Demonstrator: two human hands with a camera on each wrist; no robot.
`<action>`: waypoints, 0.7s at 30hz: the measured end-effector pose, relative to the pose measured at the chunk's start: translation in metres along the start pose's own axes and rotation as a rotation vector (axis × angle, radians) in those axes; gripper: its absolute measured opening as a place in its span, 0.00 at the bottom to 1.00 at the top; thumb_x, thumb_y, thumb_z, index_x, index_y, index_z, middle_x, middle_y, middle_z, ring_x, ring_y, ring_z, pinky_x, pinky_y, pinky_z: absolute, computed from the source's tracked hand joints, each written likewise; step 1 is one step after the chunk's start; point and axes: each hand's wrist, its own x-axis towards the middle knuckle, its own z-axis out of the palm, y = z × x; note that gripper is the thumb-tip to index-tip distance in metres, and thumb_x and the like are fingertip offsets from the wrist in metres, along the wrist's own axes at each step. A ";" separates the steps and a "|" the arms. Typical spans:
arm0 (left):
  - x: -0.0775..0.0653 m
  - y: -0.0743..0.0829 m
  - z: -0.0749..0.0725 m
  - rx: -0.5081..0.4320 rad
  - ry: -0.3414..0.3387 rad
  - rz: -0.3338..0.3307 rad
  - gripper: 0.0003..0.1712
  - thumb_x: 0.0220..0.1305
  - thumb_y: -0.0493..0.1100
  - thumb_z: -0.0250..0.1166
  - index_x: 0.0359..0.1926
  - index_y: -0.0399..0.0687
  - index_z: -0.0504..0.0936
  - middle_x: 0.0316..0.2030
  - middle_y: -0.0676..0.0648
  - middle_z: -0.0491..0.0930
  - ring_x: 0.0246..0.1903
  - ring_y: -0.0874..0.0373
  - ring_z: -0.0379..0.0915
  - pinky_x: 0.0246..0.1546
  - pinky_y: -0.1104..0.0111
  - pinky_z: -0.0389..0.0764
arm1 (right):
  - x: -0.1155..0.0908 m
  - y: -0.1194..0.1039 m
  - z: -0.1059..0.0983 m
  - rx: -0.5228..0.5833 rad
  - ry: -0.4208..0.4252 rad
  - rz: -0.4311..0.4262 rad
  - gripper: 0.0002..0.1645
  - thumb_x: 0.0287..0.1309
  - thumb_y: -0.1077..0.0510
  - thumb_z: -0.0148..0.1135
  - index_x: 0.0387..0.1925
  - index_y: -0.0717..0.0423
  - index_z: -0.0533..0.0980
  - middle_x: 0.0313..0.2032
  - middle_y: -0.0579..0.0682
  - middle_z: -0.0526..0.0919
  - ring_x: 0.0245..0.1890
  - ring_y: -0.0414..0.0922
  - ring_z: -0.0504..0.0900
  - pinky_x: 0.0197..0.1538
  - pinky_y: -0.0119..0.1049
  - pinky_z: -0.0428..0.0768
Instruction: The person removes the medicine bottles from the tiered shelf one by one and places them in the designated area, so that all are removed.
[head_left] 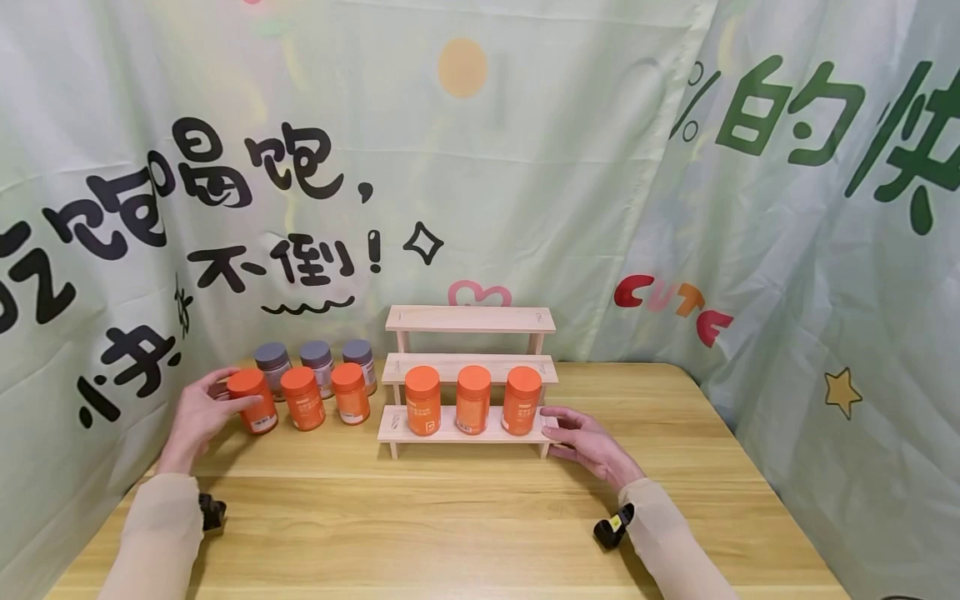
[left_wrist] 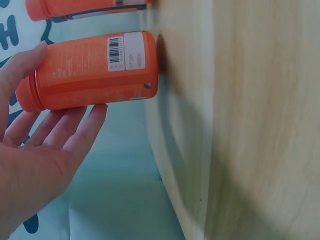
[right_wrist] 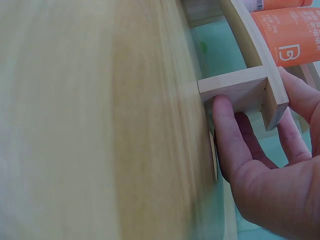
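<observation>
At the left, my left hand (head_left: 202, 417) holds an orange bottle (left_wrist: 95, 72) near its lid, thumb on one side and fingers on the other. Two more orange bottles (head_left: 303, 400) (head_left: 350, 394) stand to the right of it. My right hand (head_left: 588, 442) grips the right end of the lowest step of a three-tier wooden display stand (head_left: 470, 318). One digit lies against the stand's leg (right_wrist: 235, 85), while others reach round the step's end. On that lowest step, three orange bottles (head_left: 473, 400) stand upright in a row.
Three clear jars with grey-purple lids (head_left: 317, 354) stand behind the left orange bottles. All of this is on a wooden table (head_left: 390, 525). Printed cloth (head_left: 540, 167) hangs along the back and both sides, close to the table edges.
</observation>
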 end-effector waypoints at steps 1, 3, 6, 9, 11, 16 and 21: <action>0.000 -0.001 0.000 0.001 0.000 0.005 0.48 0.57 0.46 0.73 0.72 0.36 0.59 0.65 0.28 0.67 0.59 0.38 0.68 0.35 0.83 0.74 | 0.000 0.000 0.000 0.001 0.001 0.000 0.33 0.63 0.59 0.64 0.67 0.61 0.66 0.70 0.62 0.58 0.47 0.43 0.80 0.52 0.41 0.83; 0.001 -0.003 0.001 0.003 -0.004 0.008 0.48 0.58 0.46 0.73 0.73 0.36 0.58 0.65 0.27 0.66 0.59 0.38 0.68 0.35 0.83 0.74 | 0.000 0.000 0.000 0.000 0.003 -0.001 0.33 0.63 0.59 0.64 0.67 0.61 0.66 0.69 0.62 0.59 0.47 0.43 0.80 0.53 0.42 0.83; 0.004 -0.007 0.001 0.002 -0.009 0.004 0.49 0.58 0.47 0.73 0.73 0.37 0.57 0.66 0.27 0.65 0.60 0.37 0.67 0.35 0.83 0.74 | 0.000 0.000 0.000 0.001 0.009 0.003 0.33 0.62 0.59 0.64 0.67 0.61 0.66 0.68 0.62 0.60 0.46 0.44 0.80 0.53 0.42 0.83; 0.006 -0.009 0.001 -0.003 -0.016 0.002 0.50 0.58 0.48 0.73 0.74 0.38 0.56 0.66 0.28 0.65 0.61 0.36 0.66 0.36 0.83 0.74 | 0.000 0.000 0.000 0.006 0.017 0.006 0.33 0.62 0.59 0.64 0.67 0.61 0.66 0.67 0.62 0.61 0.46 0.44 0.80 0.53 0.43 0.83; 0.007 -0.010 0.001 -0.009 -0.018 0.004 0.51 0.58 0.48 0.73 0.74 0.38 0.56 0.67 0.28 0.64 0.61 0.37 0.65 0.36 0.84 0.74 | 0.000 0.001 0.000 0.009 0.018 0.006 0.33 0.62 0.60 0.64 0.67 0.61 0.66 0.67 0.62 0.60 0.47 0.44 0.80 0.53 0.43 0.83; 0.008 -0.010 0.000 -0.015 -0.026 0.010 0.51 0.58 0.49 0.72 0.74 0.39 0.55 0.67 0.28 0.63 0.62 0.36 0.65 0.36 0.84 0.73 | 0.001 0.001 -0.001 0.011 0.018 0.002 0.33 0.63 0.60 0.64 0.66 0.62 0.66 0.68 0.62 0.60 0.47 0.44 0.80 0.53 0.42 0.83; 0.006 -0.011 -0.001 0.000 -0.034 0.001 0.52 0.59 0.51 0.72 0.75 0.40 0.54 0.68 0.27 0.62 0.63 0.35 0.63 0.43 0.74 0.79 | 0.001 0.002 0.000 0.010 0.020 -0.001 0.31 0.63 0.60 0.64 0.65 0.61 0.67 0.67 0.62 0.61 0.47 0.44 0.80 0.53 0.42 0.83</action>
